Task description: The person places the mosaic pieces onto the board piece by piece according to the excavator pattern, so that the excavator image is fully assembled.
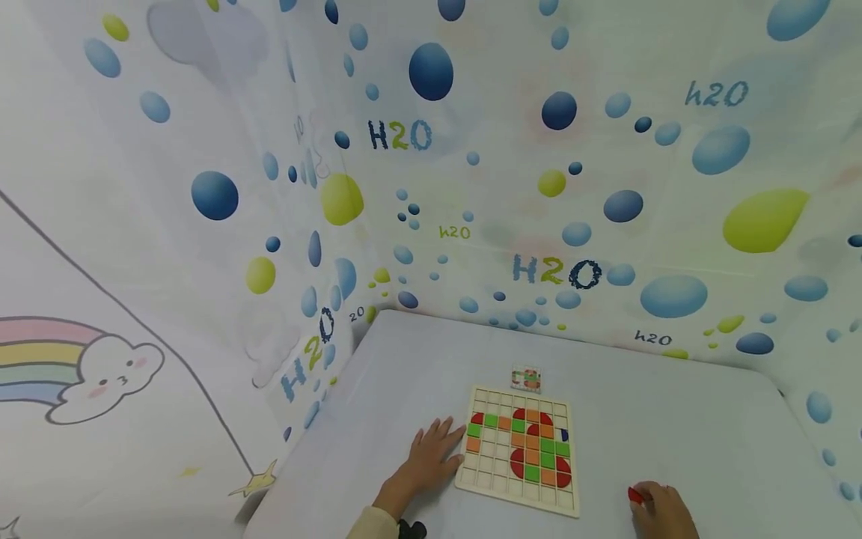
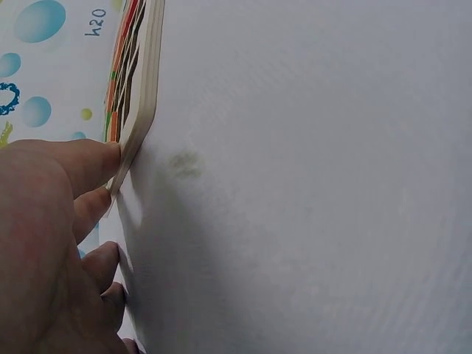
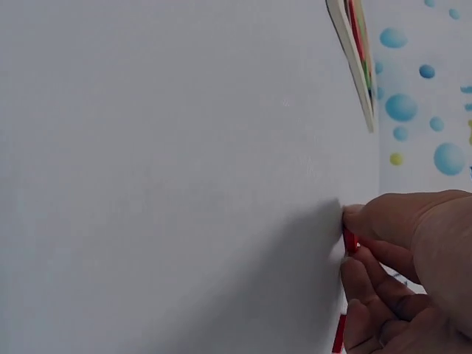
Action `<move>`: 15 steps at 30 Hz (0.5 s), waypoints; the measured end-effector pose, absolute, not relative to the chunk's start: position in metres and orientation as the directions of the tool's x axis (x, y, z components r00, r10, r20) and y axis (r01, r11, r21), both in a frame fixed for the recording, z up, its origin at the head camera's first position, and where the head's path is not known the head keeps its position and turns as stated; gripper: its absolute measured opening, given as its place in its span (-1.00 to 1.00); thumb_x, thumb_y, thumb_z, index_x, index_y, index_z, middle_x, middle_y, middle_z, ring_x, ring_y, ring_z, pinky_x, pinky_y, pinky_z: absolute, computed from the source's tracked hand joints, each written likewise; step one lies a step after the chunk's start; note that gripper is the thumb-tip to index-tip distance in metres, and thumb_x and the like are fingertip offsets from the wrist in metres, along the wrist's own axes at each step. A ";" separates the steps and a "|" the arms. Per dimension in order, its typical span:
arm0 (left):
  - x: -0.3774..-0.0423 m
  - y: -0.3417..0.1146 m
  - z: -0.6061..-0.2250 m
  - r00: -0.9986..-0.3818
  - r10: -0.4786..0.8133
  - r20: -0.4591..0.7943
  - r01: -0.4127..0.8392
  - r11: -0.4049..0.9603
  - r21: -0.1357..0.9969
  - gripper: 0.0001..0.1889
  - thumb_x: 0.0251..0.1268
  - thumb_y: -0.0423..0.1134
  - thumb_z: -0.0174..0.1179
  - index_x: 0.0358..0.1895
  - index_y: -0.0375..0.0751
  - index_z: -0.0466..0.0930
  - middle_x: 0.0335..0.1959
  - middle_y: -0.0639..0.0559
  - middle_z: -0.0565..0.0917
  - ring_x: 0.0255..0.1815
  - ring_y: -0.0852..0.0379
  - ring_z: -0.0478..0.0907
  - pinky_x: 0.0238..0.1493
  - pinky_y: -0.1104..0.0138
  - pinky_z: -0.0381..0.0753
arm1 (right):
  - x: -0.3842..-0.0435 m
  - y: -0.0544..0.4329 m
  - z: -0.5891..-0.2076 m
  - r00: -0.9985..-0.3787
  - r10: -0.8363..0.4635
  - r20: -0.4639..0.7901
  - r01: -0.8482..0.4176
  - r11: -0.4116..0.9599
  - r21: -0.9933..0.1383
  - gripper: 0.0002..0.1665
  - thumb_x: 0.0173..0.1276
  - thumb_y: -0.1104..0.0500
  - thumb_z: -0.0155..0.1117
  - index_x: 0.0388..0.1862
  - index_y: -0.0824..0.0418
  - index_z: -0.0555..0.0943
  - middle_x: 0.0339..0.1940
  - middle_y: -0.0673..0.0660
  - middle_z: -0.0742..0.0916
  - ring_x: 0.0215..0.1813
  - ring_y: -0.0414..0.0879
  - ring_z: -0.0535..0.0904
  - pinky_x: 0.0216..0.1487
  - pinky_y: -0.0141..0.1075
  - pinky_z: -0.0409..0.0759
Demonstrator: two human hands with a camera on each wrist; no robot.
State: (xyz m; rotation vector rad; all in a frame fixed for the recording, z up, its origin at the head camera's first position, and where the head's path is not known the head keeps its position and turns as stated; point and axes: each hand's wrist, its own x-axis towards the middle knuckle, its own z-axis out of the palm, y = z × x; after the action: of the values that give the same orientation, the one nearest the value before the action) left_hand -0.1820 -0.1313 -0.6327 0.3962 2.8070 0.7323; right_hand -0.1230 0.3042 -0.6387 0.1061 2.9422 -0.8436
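Observation:
A wooden grid board (image 1: 515, 504) lies on the table, with red rounded pieces and green and orange squares set in several cells. One dark blue piece (image 1: 563, 435) sits near its right edge. My left hand (image 1: 429, 454) rests at the board's left side, fingers spread, thumb and index fingertip right at the edge in the left wrist view. To the right of the board, my right hand (image 1: 663, 512) pinches a small red piece (image 3: 349, 241) between thumb and fingers, close over the table. Part of that piece is hidden by the fingers.
Behind the board lies a small pattern card (image 1: 526, 379) in similar colours. Another red piece (image 3: 339, 334) shows below the right hand in the right wrist view. The white table (image 1: 714, 419) meets a bubble-printed curtain (image 1: 471, 187) at the back and left.

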 end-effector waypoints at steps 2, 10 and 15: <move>-0.182 -0.131 -0.632 -0.941 0.309 -0.135 0.203 0.840 0.504 -0.37 0.58 0.04 0.16 0.63 0.10 0.34 0.70 -0.10 0.24 0.72 -0.24 0.06 0.65 -0.31 -0.04 | -0.127 0.295 -0.638 -0.992 0.083 -0.095 0.121 0.839 -0.530 -0.67 0.27 0.34 0.47 -0.06 0.54 0.64 -0.26 0.23 0.71 -0.17 0.10 0.63 -0.02 0.16 0.69; -0.178 -0.130 -0.624 -0.942 0.315 -0.114 0.209 0.817 0.537 -0.40 0.57 -0.01 0.19 0.60 0.03 0.39 0.67 -0.15 0.28 0.70 -0.29 0.10 0.62 -0.33 0.00 | -0.155 0.244 -0.614 -0.977 0.152 -0.151 0.212 0.792 -0.572 -0.61 0.32 0.30 0.45 0.06 0.49 0.62 -0.14 0.29 0.67 -0.09 0.10 0.62 0.07 0.12 0.71; -0.179 -0.130 -0.625 -0.942 0.310 -0.128 0.197 0.822 0.535 -0.39 0.57 0.00 0.18 0.60 0.04 0.37 0.68 -0.14 0.27 0.71 -0.27 0.08 0.64 -0.31 -0.01 | -0.168 0.204 -0.595 -0.994 0.071 -0.085 0.108 0.794 -0.599 -0.62 0.41 0.23 0.41 0.13 0.41 0.63 -0.06 0.26 0.66 0.00 0.10 0.65 0.05 0.08 0.71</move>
State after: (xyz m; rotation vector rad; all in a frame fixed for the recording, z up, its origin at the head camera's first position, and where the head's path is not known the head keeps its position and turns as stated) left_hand -0.1791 -0.1304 -0.6255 0.3939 2.7956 0.7868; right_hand -0.1682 0.2040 -0.5954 0.1455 2.9199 -0.9798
